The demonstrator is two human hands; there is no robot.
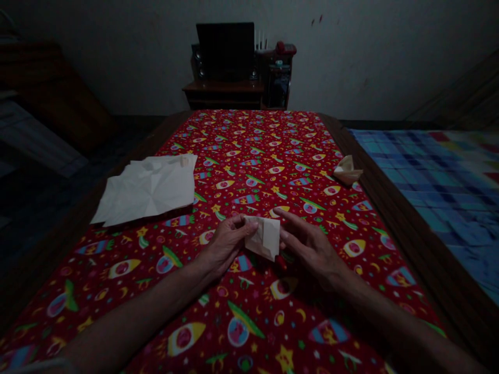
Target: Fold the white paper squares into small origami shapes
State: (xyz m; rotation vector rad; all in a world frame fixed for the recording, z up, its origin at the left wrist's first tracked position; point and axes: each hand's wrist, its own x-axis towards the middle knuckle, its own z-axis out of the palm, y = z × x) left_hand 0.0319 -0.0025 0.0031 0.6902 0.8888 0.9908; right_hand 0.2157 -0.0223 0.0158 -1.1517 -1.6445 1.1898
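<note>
A small folded piece of white paper [270, 236] is held up just above the red patterned cloth in the middle of the view. My left hand [228, 241] pinches its left edge, with the thumb lying over the front. At the paper's right edge is my right hand [312, 244], its thumb and fingers apart; the fingertips come close to the edge, and whether they touch it I cannot tell. Creases and a flap show on the paper's face.
A stack of creased white sheets [156, 189] lies on the patterned cloth [257, 156] at the left. Near the right edge sits a folded paper boat shape [348, 170]. Beyond the far end stands a dark monitor [226, 51] on a wooden desk [224, 88]. Blue checked fabric [409, 166] spreads at the right.
</note>
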